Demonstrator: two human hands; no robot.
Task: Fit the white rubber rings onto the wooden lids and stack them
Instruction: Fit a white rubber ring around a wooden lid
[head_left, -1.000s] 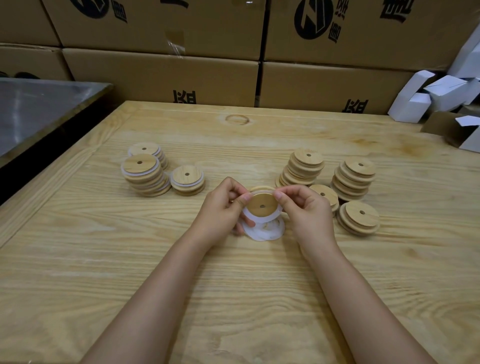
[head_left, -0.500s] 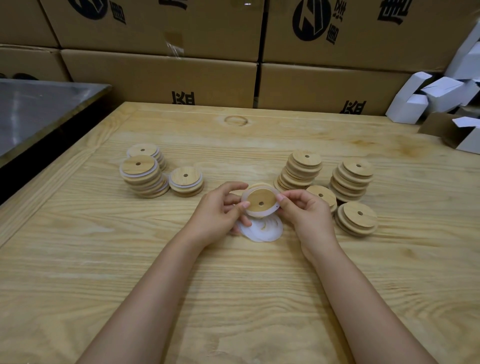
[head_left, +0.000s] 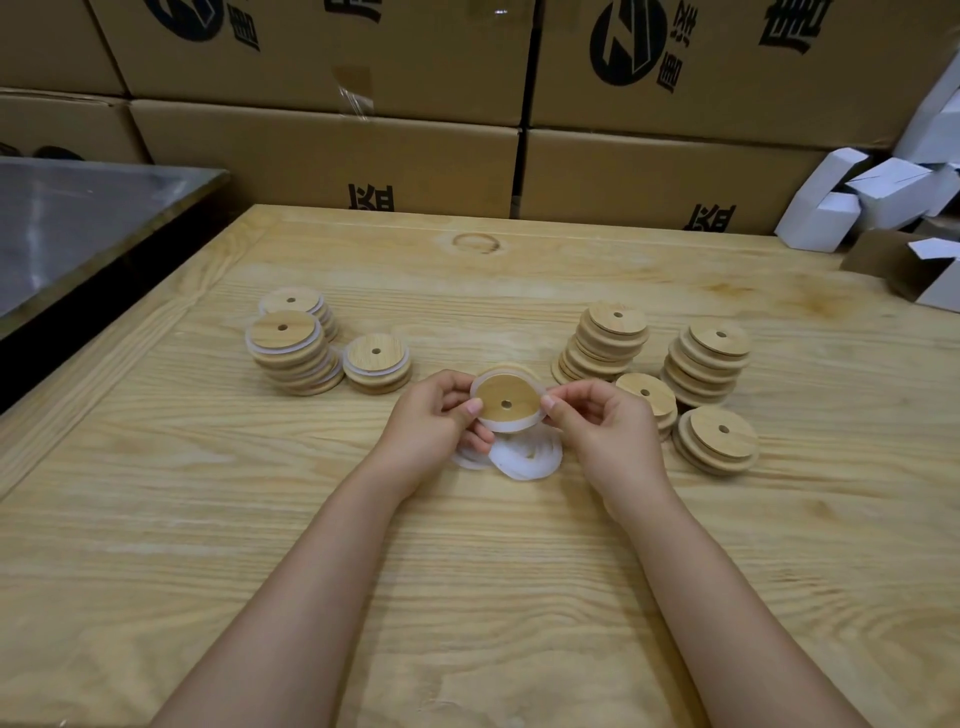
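Between both hands I hold a round wooden lid with a centre hole above the table, a white rubber ring around its rim. My left hand grips the lid's left edge. My right hand pinches the right edge with thumb and forefinger. Beneath the lid lies a small pile of loose white rings. Stacks of lids with white rings stand at the left. Stacks of bare wooden lids stand at the right.
The wooden table fills the view. Brown cardboard boxes are piled along its far edge. Small white cartons lie at the back right. A dark metal surface sits to the left, beyond the table's edge.
The ring has settled further around the lid's rim. The lid has lifted slightly and both hands have shifted their fingers along its edge.
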